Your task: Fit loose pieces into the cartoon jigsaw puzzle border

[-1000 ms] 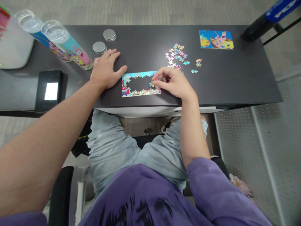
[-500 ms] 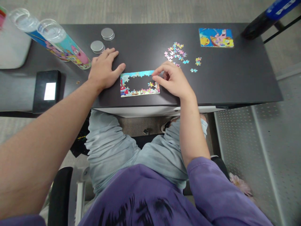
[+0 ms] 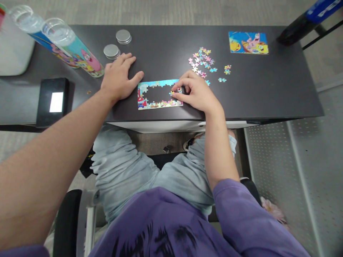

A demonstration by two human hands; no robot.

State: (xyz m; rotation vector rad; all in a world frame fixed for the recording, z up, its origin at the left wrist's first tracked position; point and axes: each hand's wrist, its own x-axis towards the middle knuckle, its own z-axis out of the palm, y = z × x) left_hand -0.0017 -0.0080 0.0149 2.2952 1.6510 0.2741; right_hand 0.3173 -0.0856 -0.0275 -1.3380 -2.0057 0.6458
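A jigsaw puzzle frame (image 3: 160,83) lies near the desk's front edge, its border joined and its middle showing bare dark desk. At its right inner side, my right hand (image 3: 197,91) pinches a small puzzle piece (image 3: 173,92) with yellow on it between thumb and forefinger. The fingers partly hide the frame's right side. My left hand (image 3: 119,76) rests flat with fingers spread, left of the puzzle and below two stacks of silver lids. Behind my right hand lies a pile of loose puzzle pieces (image 3: 202,60); several others sit just right of it.
Toward the back left are silver lids (image 3: 112,51) and more lids (image 3: 123,36). Two clear-topped printed tubes (image 3: 80,59) stand left of my hand, near a black device (image 3: 53,101) with a lit screen. A cartoon picture card (image 3: 248,43) and a dark bottle (image 3: 294,28) are at right.
My right hand has shifted slightly down at the puzzle's right side, its fingertips now on the small piece that lay inside the frame. My left hand stays in place.
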